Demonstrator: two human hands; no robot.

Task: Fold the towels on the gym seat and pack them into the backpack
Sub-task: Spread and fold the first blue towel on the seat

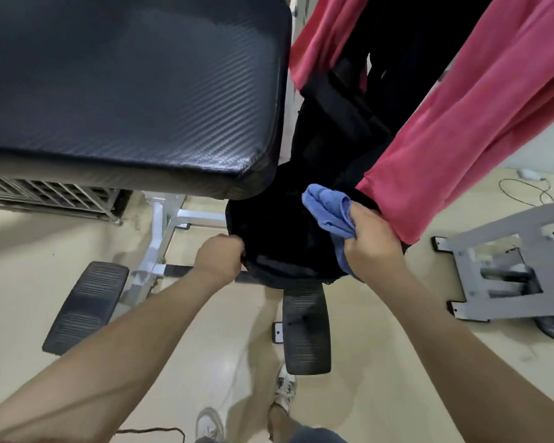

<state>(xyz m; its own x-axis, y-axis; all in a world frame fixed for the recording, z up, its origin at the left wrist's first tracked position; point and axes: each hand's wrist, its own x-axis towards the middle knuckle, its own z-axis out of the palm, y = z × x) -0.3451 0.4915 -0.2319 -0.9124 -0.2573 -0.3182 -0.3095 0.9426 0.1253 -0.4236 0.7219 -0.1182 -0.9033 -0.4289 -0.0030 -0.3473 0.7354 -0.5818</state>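
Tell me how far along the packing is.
Done: the blue cloth towel is folded, off the black padded gym seat. In hand: left hand holds the black fabric backpack open, right hand grips the towel over its opening. Left: dropping it in; the pink terry towel hangs unfolded.

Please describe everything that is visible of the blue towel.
The blue towel is small, of soft terry-like cloth, bunched into rounded folds. The right hand grips it; one end hangs below the fist. It is held over the open mouth of the black backpack, close beside a hanging pink towel.
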